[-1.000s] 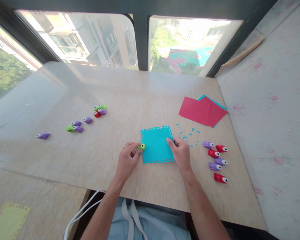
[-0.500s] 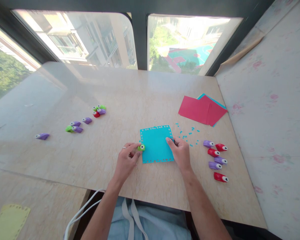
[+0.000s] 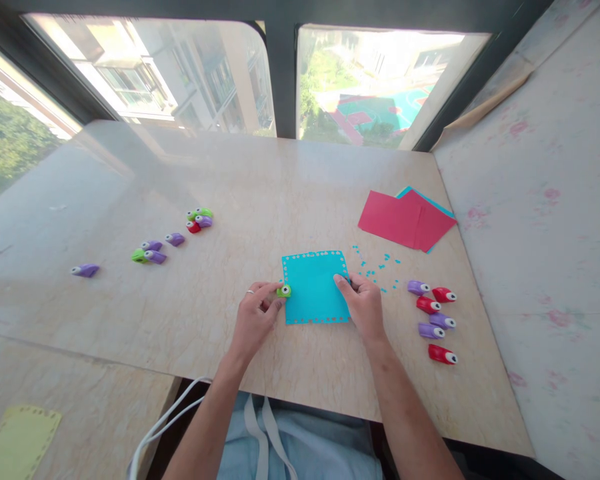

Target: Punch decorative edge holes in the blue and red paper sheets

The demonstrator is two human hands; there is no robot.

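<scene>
Blue paper sheet (image 3: 317, 290) on the table (image 3: 240, 200), seen from beside the worker. Holes line its top and bottom edges and the upper left margin. The left hand (image 3: 257, 319) pinches a green craft punch (image 3: 284, 291) set at the sheet's left edge; whether its lever is pressed cannot be told from here. The right hand (image 3: 364, 308) has its grip closed on the right edge, thumb uppermost. Should the fingertip hold let the punch twist, a hole could fall crooked or overlap its neighbour. Uneven pull between the hands might tear the margin, presumably weakened by perforation. Loose blue paper chips (image 3: 381, 267) near the right hand could scatter if brushed.
</scene>
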